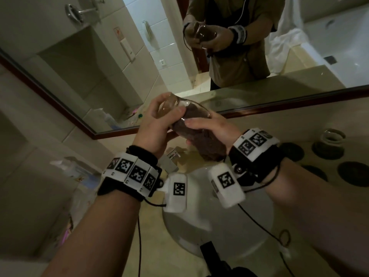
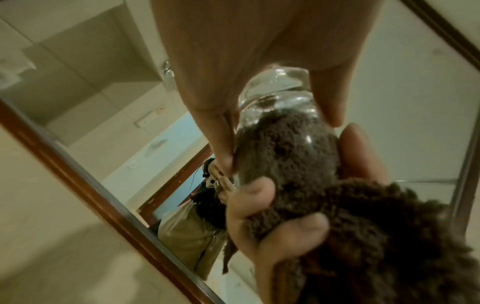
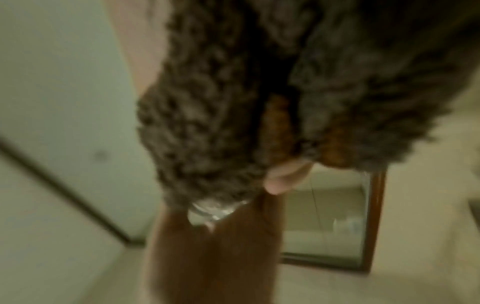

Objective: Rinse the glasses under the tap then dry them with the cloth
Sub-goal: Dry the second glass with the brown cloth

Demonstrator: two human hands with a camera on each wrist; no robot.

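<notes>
Above the basin I hold a clear glass (image 1: 179,102) on its side. My left hand (image 1: 159,116) grips its base end, thumb and fingers round it. A brown fluffy cloth (image 1: 205,142) is stuffed into the glass's mouth, and my right hand (image 1: 207,126) clutches the bunched cloth at the rim. The left wrist view shows the glass (image 2: 278,86) between my left fingers (image 2: 221,144), with the cloth (image 2: 285,148) filling it and the right fingers (image 2: 306,228) curled on the cloth. In the blurred right wrist view the cloth (image 3: 221,102) covers most of the glass (image 3: 215,211).
A second glass (image 1: 330,139) stands on a black coaster at the right of the counter, with several more black coasters (image 1: 353,172) near it. The tap (image 1: 172,156) and white basin (image 1: 229,226) lie below my hands. The mirror (image 1: 119,66) runs behind. A clear box (image 1: 75,168) sits left.
</notes>
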